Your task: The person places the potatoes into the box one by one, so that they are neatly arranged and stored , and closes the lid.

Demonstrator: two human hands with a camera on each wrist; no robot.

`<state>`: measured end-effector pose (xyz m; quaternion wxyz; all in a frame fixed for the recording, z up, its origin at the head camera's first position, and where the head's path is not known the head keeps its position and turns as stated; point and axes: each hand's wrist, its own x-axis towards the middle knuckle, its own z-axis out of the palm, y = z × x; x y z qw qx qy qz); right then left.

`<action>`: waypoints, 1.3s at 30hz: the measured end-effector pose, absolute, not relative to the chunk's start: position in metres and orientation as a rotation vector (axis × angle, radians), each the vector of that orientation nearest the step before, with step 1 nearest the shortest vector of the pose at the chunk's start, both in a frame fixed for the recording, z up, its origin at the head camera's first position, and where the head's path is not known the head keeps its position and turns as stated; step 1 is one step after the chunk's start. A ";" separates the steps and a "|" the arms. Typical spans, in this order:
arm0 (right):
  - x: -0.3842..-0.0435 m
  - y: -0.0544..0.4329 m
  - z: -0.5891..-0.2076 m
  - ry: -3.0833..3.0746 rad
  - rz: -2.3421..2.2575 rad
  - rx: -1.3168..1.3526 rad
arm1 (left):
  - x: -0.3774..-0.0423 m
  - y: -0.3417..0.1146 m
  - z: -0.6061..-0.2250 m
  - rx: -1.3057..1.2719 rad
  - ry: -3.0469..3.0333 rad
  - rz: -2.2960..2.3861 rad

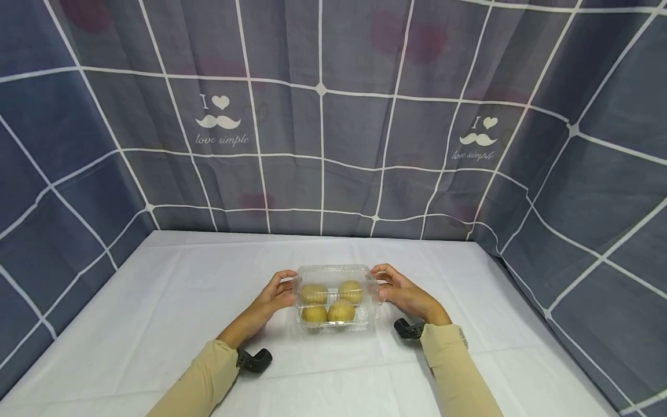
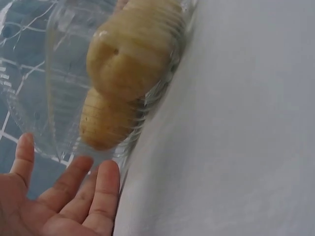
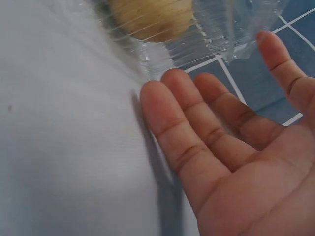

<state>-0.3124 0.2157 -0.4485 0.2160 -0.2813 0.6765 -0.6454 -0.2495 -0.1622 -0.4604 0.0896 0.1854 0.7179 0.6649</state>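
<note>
A clear plastic clamshell box (image 1: 333,270) sits on the white cloth between both hands. Inside it lie several yellowish-brown potatoes (image 1: 341,310), visible through the ribbed walls. My left hand (image 1: 276,292) is at the box's left end; in the left wrist view its fingers (image 2: 106,189) stretch out with their tips right at the plastic and a potato (image 2: 109,120) just behind the wall. At the opposite end is my right hand (image 1: 409,295). Its loosely extended fingers (image 3: 162,110) point at the box's lower edge in the right wrist view, while the thumb (image 3: 275,49) overlaps the upper part.
White cloth (image 1: 156,324) covers the table. Dark grey-blue curtains (image 1: 286,121) with white grid lines rise behind it and along both sides. Black wrist-worn devices (image 1: 255,361) sit at both beige sleeve cuffs (image 1: 443,341).
</note>
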 end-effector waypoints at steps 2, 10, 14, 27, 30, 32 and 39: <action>-0.312 0.217 -0.446 1.874 -1.778 -0.765 | -0.249 -0.161 -0.460 0.520 2.145 1.974; -0.310 0.218 -0.436 1.916 -1.674 -0.765 | -0.247 -0.162 -0.449 0.511 2.128 1.950; -0.308 0.218 -0.431 1.971 -1.586 -0.784 | -0.248 -0.165 -0.446 0.516 2.099 1.909; -0.307 0.216 -0.429 1.931 -1.539 -0.777 | -0.250 -0.168 -0.443 0.555 2.094 1.769; -0.307 0.215 -0.429 1.911 -1.533 -0.788 | -0.250 -0.168 -0.443 0.550 2.102 1.753; -0.307 0.215 -0.430 1.902 -1.527 -0.794 | -0.249 -0.169 -0.442 0.547 2.123 1.733; -0.307 0.215 -0.432 1.815 -1.557 -0.778 | -0.248 -0.168 -0.440 0.552 2.154 1.699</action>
